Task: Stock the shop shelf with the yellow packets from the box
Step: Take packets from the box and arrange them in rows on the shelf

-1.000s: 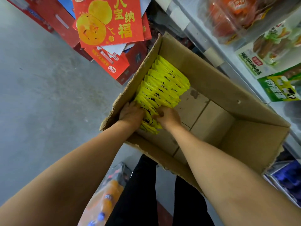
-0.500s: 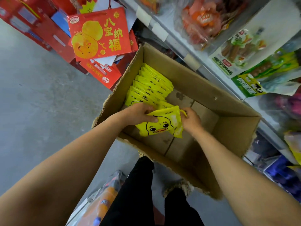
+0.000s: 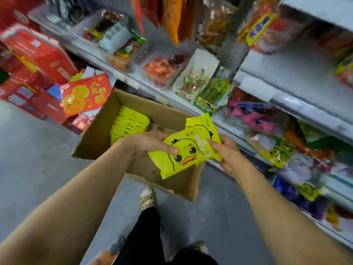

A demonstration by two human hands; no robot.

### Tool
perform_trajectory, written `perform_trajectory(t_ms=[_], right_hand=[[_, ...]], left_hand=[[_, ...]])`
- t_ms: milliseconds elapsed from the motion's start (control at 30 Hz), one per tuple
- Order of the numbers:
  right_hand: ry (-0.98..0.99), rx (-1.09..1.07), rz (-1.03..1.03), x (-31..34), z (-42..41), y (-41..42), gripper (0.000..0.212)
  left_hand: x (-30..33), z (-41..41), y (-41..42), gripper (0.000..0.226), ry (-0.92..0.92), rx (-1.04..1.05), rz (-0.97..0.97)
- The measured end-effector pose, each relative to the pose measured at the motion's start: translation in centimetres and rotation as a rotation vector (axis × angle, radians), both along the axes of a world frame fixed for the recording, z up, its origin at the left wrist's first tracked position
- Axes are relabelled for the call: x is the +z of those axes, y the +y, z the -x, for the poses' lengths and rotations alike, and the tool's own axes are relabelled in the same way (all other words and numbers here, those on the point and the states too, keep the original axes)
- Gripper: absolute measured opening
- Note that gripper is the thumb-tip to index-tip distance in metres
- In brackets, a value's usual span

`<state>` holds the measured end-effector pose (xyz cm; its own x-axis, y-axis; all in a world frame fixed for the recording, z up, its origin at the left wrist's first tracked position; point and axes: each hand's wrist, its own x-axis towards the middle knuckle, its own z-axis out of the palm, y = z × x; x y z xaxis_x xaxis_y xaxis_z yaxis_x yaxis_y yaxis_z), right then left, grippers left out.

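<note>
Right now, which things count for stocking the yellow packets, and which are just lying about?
Job:
- yellow duck packets, held by left hand and right hand
- packets in box
- cardboard box
- shop shelf

Lying about:
- red gift boxes
- red card

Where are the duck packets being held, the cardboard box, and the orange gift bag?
held duck packets (image 3: 188,153): head view, on the duck's face.
cardboard box (image 3: 99,134): head view, left inner wall.
orange gift bag (image 3: 84,96): head view, printed front.
</note>
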<state>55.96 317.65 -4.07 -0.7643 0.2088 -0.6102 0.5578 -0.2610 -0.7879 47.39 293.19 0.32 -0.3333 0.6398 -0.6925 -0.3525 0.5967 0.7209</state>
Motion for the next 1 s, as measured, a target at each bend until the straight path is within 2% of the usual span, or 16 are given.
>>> perform_trajectory(t_ms=[67,200,267,333,367,400,467,567,600,700,800,833,1000], right_hand=[[0.058,-0.036,0.014,2.3,-3.6,3.0,0.014],[0.160,-0.157,0.002,7.2,-11.7,10.1,0.029],[0.206,-0.226,-0.010,10.0,-16.0,13.5,0.044],[0.248,-0.307,-0.036,12.6,-20.2,16.6,0.060],[0.281,-0.359,-0.049,13.8,-22.2,18.2,0.059],[0.316,-0.414,-0.055,14.9,-24.1,19.7,0.052],[0.400,-0.529,-0.060,17.2,-27.8,22.9,0.046],[0.492,-0.669,-0.099,20.7,-32.6,27.3,0.070],[0.519,-0.709,-0.109,21.6,-33.9,28.7,0.070],[0.586,-0.809,-0.137,24.0,-37.4,32.8,0.051],[0.654,-0.881,-0.169,26.1,-40.1,36.9,0.065],[0.675,-0.897,-0.196,26.8,-40.9,38.3,0.063],[0.734,-0.974,-0.313,29.5,-44.4,46.6,0.035]], left_hand=[[2.4,-2.4,3.7,0.032,-0.005,-0.020,-0.036],[7.2,-6.7,11.5,0.019,0.085,-0.162,-0.065],[9.5,-8.8,15.5,0.032,0.106,-0.224,-0.099],[12.0,-11.1,19.7,0.060,0.154,-0.289,-0.124],[13.4,-12.4,21.8,0.071,0.198,-0.328,-0.129],[14.6,-13.5,23.9,0.072,0.231,-0.361,-0.131],[16.8,-15.6,27.9,0.054,0.286,-0.422,-0.135],[19.3,-18.2,33.5,0.047,0.406,-0.536,-0.149],[20.1,-18.9,35.4,0.048,0.450,-0.554,-0.143],[23.3,-21.4,40.8,0.046,0.538,-0.609,-0.157],[25.9,-23.4,46.3,0.036,0.599,-0.677,-0.176],[26.6,-24.2,48.1,0.037,0.620,-0.695,-0.185],[28.9,-26.7,58.2,0.043,0.726,-0.796,-0.207]])
